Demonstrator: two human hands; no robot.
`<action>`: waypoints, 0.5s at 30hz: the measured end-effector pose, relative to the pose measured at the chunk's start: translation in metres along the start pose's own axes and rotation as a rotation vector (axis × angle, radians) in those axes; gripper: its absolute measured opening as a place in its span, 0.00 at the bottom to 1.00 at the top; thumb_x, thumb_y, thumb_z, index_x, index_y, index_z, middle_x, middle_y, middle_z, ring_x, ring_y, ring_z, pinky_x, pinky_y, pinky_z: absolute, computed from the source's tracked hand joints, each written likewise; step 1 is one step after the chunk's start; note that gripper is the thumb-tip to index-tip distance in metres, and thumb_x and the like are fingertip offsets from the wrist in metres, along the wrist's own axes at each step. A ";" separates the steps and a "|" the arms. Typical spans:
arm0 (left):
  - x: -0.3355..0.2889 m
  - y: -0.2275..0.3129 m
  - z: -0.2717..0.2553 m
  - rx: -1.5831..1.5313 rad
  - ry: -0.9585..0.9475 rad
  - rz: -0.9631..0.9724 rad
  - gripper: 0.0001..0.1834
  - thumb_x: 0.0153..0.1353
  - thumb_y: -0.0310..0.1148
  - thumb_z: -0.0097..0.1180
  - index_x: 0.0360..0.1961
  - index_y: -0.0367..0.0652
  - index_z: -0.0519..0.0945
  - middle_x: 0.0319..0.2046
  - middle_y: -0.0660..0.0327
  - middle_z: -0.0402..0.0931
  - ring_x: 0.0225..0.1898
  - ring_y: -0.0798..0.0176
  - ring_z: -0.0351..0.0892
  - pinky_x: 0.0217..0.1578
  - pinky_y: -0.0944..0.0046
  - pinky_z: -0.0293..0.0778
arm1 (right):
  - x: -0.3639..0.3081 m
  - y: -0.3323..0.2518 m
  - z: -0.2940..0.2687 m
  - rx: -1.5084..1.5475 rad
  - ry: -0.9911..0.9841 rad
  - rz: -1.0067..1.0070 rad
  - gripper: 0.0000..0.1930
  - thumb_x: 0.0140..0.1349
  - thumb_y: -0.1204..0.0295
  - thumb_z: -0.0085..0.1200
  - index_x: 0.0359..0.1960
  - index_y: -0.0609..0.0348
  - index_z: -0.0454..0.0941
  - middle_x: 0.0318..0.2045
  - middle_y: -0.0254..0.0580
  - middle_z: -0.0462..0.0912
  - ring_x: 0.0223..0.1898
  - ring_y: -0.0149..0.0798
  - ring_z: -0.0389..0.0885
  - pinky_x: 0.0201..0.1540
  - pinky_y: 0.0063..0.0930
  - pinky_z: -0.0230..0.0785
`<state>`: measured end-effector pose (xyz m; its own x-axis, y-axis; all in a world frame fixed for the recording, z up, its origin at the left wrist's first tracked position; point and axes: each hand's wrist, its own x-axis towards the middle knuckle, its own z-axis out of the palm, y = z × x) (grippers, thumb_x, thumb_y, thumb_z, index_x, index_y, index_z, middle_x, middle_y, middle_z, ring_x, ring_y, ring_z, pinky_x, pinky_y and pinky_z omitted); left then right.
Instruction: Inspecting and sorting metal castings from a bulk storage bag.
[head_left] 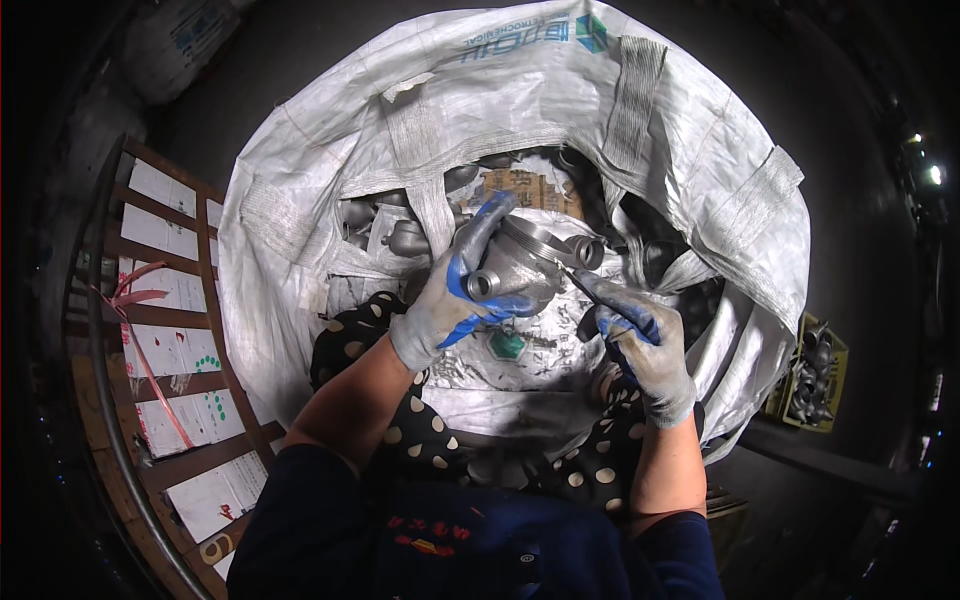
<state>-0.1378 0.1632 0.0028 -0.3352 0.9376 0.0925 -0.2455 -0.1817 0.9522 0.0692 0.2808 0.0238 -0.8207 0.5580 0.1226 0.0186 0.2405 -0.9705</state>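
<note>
My left hand (450, 285), in a grey glove with blue coating, is wrapped round a grey fitting (525, 270). The fitting has a ribbed, threaded-looking wide end and two short round side openings. My right hand (645, 345), gloved alike, is closed on a slim tool (566, 267) whose light tip meets or nearly meets the fitting's right side. Most of the tool is hidden by the fingers, so its kind is unclear. Both hands are above a white woven bulk bag (300, 150), over a printed white sheet of it across my lap.
More grey fittings (408, 238) lie inside the bag around a brown cardboard piece (520, 190). A yellow crate (838, 375) of grey parts stands at the right. On the left is a brown slatted rack (205, 300) with white boxes and a pink tie (135, 295).
</note>
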 end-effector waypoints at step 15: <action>0.000 -0.008 -0.010 0.195 -0.071 0.040 0.55 0.38 0.28 0.74 0.66 0.37 0.52 0.65 0.56 0.53 0.66 0.62 0.51 0.65 0.61 0.49 | 0.002 -0.008 0.008 0.293 0.071 0.197 0.23 0.52 0.81 0.54 0.53 0.66 0.72 0.50 0.46 0.77 0.48 0.36 0.77 0.51 0.27 0.67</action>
<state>-0.1451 0.1620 -0.0080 -0.2743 0.9506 0.1454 -0.0503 -0.1652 0.9850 0.0625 0.2739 0.0301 -0.7756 0.6274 -0.0691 -0.0001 -0.1096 -0.9940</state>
